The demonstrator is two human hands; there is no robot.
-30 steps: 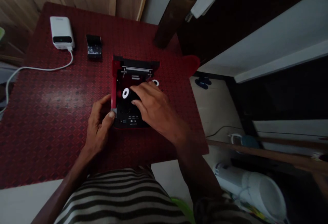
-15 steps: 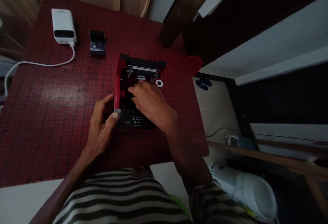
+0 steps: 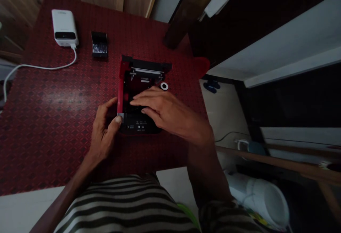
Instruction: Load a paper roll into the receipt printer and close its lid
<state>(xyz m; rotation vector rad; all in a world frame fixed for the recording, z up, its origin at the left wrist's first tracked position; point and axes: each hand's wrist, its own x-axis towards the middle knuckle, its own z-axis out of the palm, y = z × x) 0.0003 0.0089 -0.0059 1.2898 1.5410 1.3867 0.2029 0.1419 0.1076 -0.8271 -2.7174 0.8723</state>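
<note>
A red and black box-shaped device (image 3: 138, 122), which looks like a small printer, lies on the table with its lid (image 3: 146, 65) raised at the far side. My left hand (image 3: 105, 130) grips its near left corner, thumb on top and fingers along the red side wall. Over the dark open compartment is my right hand (image 3: 167, 112), fingers stretched out and thumb apart. Nothing shows in this hand; whether its fingertips touch the inside is hard to see. Beside the far right of the compartment is a white ring with a dark centre (image 3: 164, 86).
A white power bank (image 3: 64, 28) with a white cable (image 3: 50, 68) lies at the far left of the red patterned table (image 3: 61, 133). Nearby sits a small black case-like object (image 3: 99, 44). A brown bottle with a green cap (image 3: 189, 12) stands at the back right.
My right hand has drawn back to the right and nearer to me, its fingers now straighter, showing more of the compartment. My left hand keeps its hold on the corner.
</note>
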